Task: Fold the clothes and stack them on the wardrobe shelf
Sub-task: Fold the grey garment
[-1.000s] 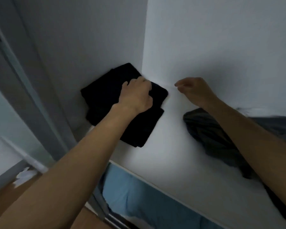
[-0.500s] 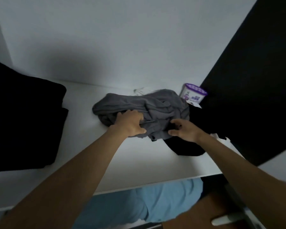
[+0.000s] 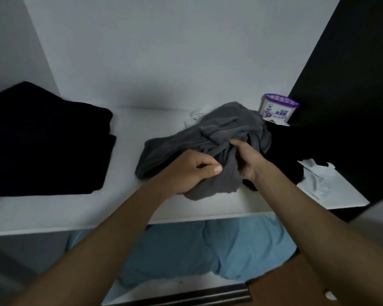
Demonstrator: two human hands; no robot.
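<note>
A crumpled grey garment [image 3: 226, 131] lies in the middle of the white wardrobe shelf [image 3: 128, 195]. My left hand [image 3: 186, 173] grips its near edge with curled fingers, thumb on top. My right hand [image 3: 245, 160] grips the bunched folds just to the right. A stack of folded black clothes [image 3: 44, 142] sits at the shelf's left end, apart from both hands. A black garment [image 3: 283, 149] lies under and to the right of the grey one, partly hidden by it.
A purple-lidded white tub [image 3: 276, 109] stands at the back right. A white cloth [image 3: 318, 180] lies at the right end, and a dark panel [image 3: 349, 107] rises beside it. Blue fabric [image 3: 199, 248] fills the space below the shelf's front edge.
My hands left the folded black stack and moved right to the grey garment. Both now grip it, and it has been pulled a little toward the shelf's front edge.
</note>
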